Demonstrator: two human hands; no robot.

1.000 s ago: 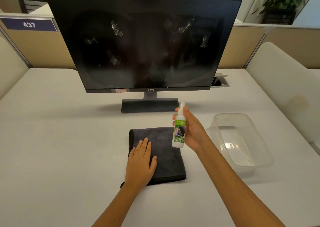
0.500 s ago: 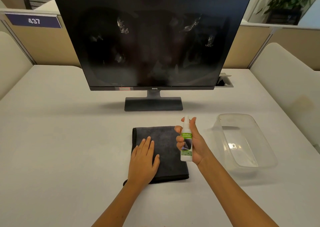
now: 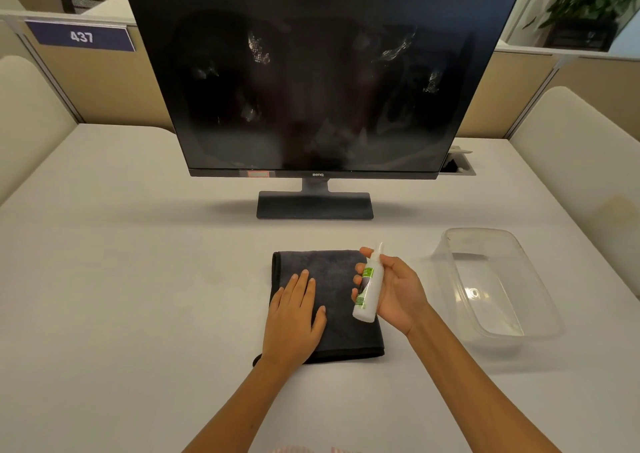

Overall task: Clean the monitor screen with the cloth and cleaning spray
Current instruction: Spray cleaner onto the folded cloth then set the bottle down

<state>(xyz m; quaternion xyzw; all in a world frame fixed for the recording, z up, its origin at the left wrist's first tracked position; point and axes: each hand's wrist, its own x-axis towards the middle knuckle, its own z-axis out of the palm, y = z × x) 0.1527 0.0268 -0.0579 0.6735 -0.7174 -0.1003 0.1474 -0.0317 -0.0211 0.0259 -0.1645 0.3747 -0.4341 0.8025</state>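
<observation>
A black monitor (image 3: 322,82) stands on its base at the back of the white table, its dark screen marked with several whitish smears. In front of it lies a folded dark grey cloth (image 3: 332,272). My left hand (image 3: 294,317) rests flat on the cloth's left half, fingers straight. My right hand (image 3: 394,293) grips a small white spray bottle (image 3: 369,290) with a green label, held upright and slightly tilted above the cloth's right edge, index finger on the nozzle.
A clear plastic tub (image 3: 498,286) stands to the right of the cloth. A cable hatch (image 3: 457,165) is set into the table behind the monitor's right corner. Beige partitions with a sign reading 437 (image 3: 81,36) bound the desk, with cream chair backs at both sides.
My right hand has brought the spray bottle down and toward me, from near the monitor base to above the cloth's right edge. My left hand stays flat on the cloth.
</observation>
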